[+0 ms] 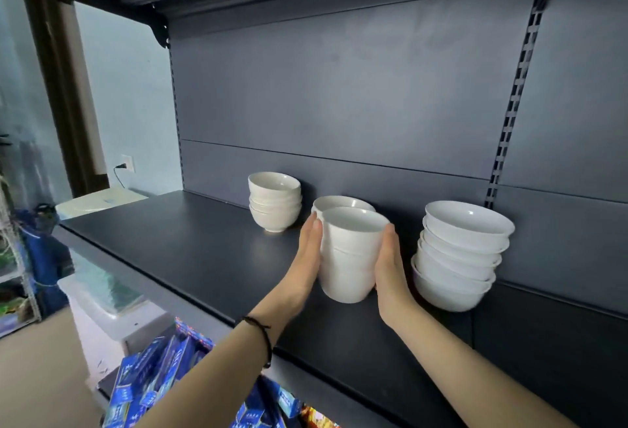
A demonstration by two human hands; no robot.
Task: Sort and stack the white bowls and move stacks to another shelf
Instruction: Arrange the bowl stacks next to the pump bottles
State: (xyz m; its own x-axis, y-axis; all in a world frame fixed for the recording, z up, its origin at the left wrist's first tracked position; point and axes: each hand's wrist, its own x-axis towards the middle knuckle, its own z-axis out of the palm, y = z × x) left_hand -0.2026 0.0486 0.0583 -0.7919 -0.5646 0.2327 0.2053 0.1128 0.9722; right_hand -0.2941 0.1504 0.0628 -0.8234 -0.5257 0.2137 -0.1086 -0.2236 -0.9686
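A tall stack of white bowls [350, 254] stands on the dark shelf [190, 247], held between my two hands. My left hand [307, 257] presses flat on its left side with straight fingers. My right hand [390, 268] presses on its right side the same way. Behind this stack the rim of another white bowl stack [334, 202] shows. A smaller stack of white bowls [275, 201] stands further left by the back panel. To the right leans a stack of wider white bowls [458, 254].
The shelf's back panel [339, 105] and a slotted upright [513, 94] rise behind the bowls. Another shelf hangs overhead. Below the shelf edge lie blue boxes [153, 383] and a clear plastic bin [105, 295].
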